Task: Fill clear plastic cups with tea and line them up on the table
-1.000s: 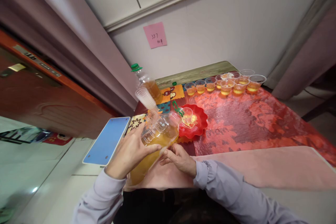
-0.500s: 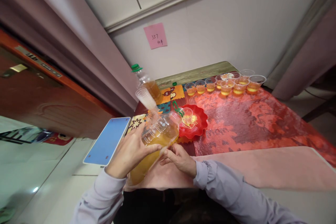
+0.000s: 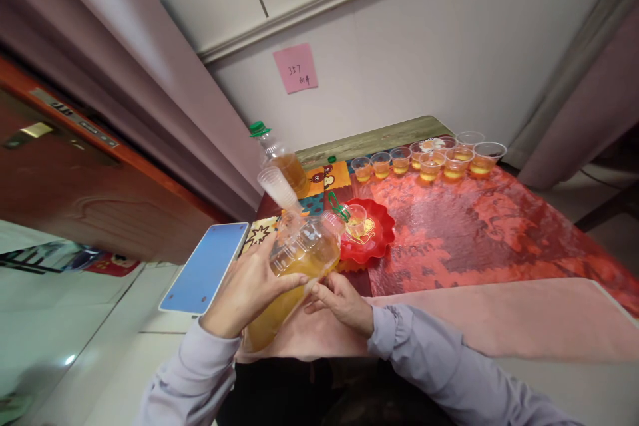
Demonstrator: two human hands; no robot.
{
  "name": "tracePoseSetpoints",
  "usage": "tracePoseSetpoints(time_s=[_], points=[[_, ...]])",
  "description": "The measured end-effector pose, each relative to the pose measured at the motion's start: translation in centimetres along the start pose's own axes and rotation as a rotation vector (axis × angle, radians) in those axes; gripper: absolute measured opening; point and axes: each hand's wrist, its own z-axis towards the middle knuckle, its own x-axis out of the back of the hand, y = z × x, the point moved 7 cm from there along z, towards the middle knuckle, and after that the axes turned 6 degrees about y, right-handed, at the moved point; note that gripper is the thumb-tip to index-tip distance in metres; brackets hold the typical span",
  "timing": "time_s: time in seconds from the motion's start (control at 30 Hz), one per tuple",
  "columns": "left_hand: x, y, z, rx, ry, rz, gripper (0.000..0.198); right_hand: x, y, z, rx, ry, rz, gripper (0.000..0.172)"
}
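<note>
A large clear plastic bottle (image 3: 302, 256) of yellow liquid lies tilted, its mouth pointing up and right. My left hand (image 3: 244, 289) grips its near left side, with the thumb across the front. Under the right side, my right hand (image 3: 342, 303) has its fingers curled against the bottle; part of them is hidden. The bottle's mouth is over the near left edge of a red scalloped plate (image 3: 384, 239), close to a clear plastic cup (image 3: 357, 218) on that plate. A green loop-shaped handle (image 3: 338, 205) shows beside the mouth.
Several clear cups (image 3: 429, 166) with yellow liquid stand along the table's back right. Behind the held bottle are a stack of clear cups (image 3: 277, 188) and a green-capped bottle (image 3: 287, 170). A green cap (image 3: 332, 160) lies nearby. A blue board (image 3: 204, 269) is at left.
The liquid in the held bottle now reaches further toward its neck, and the cup on the red plate looks slightly yellower. Both hands stay in nearly the same place.
</note>
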Motion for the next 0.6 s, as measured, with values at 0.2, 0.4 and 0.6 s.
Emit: tracePoseSetpoints(time_s=[0.2,0.4,0.6], points=[[-0.21,-0.15,-0.04,0.004,-0.023,0.004,0.098,0.03,0.03,0.0,0.003,-0.004,-0.009,0.066],[-0.21,-0.11,-0.11,0.024,-0.041,0.003,0.1,0.0,0.02,0.02,-0.001,-0.004,-0.011,0.066],[-0.34,-0.45,-0.07,0.039,-0.023,-0.001,0.103,0.04,-0.04,0.04,-0.003,-0.004,-0.012,0.064]])
